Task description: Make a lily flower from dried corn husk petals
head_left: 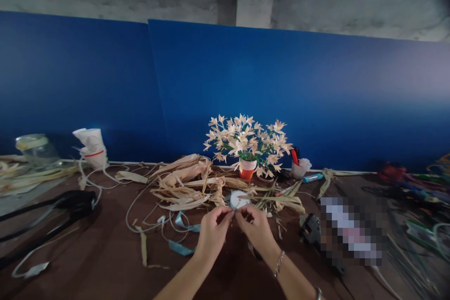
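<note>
My left hand [215, 227] and my right hand [255, 225] meet fingertip to fingertip above the brown table. Each thumb and forefinger is pinched together; what lies between them is too small to name. Just behind the fingertips sits a white round object [239, 199], partly covered by my hands. Dry corn husks [186, 180] lie in a heap beyond my left hand. Farther back stands a bunch of pale husk-like flowers [242, 136] on green stems, in an orange and white pot [248, 169].
Loose white cable [131, 215] and blue strips [181, 247] lie left of my hands. A glue gun [312, 229] lies to the right, beside a blurred-out patch. A glass jar [37, 150] and a white bag [92, 147] stand at the back left, before a blue partition [246, 70].
</note>
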Motion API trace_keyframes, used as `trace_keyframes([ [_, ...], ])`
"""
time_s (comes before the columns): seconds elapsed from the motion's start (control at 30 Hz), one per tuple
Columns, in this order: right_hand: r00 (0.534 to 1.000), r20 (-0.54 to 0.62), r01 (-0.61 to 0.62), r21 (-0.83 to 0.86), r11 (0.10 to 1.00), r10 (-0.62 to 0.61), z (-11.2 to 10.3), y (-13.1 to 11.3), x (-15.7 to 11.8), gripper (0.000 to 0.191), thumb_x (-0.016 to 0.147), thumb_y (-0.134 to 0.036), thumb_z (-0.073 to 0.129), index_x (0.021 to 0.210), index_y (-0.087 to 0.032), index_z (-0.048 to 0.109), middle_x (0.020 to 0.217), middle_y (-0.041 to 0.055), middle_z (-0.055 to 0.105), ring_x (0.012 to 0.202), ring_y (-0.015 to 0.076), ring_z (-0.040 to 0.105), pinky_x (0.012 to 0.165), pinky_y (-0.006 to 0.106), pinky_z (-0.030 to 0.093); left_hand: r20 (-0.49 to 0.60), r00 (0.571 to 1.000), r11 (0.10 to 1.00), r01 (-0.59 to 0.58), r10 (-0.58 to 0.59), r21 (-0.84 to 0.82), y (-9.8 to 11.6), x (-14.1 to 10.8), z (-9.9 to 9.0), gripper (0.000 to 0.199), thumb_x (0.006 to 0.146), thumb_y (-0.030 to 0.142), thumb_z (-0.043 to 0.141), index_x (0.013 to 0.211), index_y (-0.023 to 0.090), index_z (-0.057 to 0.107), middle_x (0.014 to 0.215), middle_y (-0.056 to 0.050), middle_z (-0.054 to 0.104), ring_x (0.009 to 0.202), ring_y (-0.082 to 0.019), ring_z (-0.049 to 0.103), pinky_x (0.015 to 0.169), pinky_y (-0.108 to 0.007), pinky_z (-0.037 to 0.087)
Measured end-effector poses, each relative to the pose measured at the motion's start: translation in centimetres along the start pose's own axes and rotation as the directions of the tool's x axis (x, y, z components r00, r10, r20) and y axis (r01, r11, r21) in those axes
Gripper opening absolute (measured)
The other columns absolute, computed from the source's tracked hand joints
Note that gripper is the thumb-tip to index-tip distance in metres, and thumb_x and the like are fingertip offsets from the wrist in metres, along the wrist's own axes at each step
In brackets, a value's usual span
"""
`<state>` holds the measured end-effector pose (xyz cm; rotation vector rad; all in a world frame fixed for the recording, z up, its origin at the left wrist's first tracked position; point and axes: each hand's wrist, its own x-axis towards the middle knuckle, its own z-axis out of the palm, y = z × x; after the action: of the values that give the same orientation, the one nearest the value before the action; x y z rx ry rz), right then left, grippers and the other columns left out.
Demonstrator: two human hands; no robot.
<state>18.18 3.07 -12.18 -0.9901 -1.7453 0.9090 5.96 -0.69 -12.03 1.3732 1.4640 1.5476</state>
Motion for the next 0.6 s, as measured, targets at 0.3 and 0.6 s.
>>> trace_keyframes([
  [0.3, 0.988, 0.047, 0.148, -0.088, 0.985, -0.144, -1.1, -0.6, 0.0, 0.012, 0.074, -0.019, 0.047, 0.063, -0.017, 0.052, 0.065, 0.0005, 0.053, 0.065, 0.0127, 0.05, 0.061, 0.022, 0.039, 0.05, 0.978, 0.965, 0.21, -0.204, -0.157, -0.3, 0.4, 0.2, 0.021, 0.063, 0.031, 0.062, 0.074, 0.014, 0.068, 0.068, -0.005, 0.066, 0.063, -0.017, 0.057, 0.057, -0.023, 0.042],
  [0.6, 0.961, -0.102, 0.207, -0.353, 0.913, -0.257, -0.1, -0.5, -0.4, 0.011, 0.067, -0.012, 0.05, 0.058, -0.018, 0.049, 0.062, -0.0002, 0.053, 0.063, 0.0135, 0.049, 0.061, 0.023, 0.037, -0.002, 1.0, 0.999, -0.006, 0.006, 0.041, -0.4, -0.3, 0.6, 0.017, 0.073, 0.029, 0.049, 0.067, 0.016, 0.058, 0.064, -0.002, 0.061, 0.062, -0.015, 0.055, 0.058, -0.022, 0.041],
])
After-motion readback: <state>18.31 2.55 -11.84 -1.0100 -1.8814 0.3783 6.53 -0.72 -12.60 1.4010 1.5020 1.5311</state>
